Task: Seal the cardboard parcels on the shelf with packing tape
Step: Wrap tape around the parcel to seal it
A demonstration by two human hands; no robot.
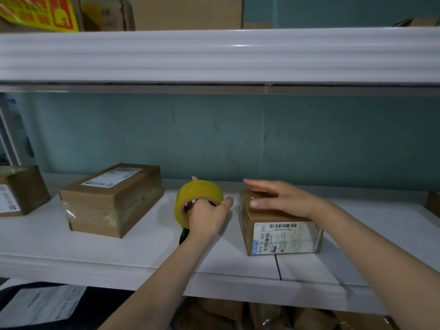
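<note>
Nearest the camera, two bare forearms are reaching in over the front edge of the white shelf (95, 260); the left hand (207, 221) is closing around the yellow roll of packing tape (198, 201), its fingers curling through the core and clamped on the roll, which is standing on edge at the middle of the shelf with a dark dispenser part showing beneath it; the right hand (281, 197) is lying flat with its fingers spread apart on top of the small cardboard parcel (281, 232), gripping nothing, probably pressing the flaps down so the box is not sliding while tape is being drawn across. That parcel is sitting just right of the roll, near the front edge, its barcode label facing the camera; its contents are hidden. Toward the left end a longer labelled parcel (112, 198) is resting, tape already glinting on its side; a third parcel (20, 190) is sitting at the far left edge; both are closed, so what they are holding cannot be told.
</note>
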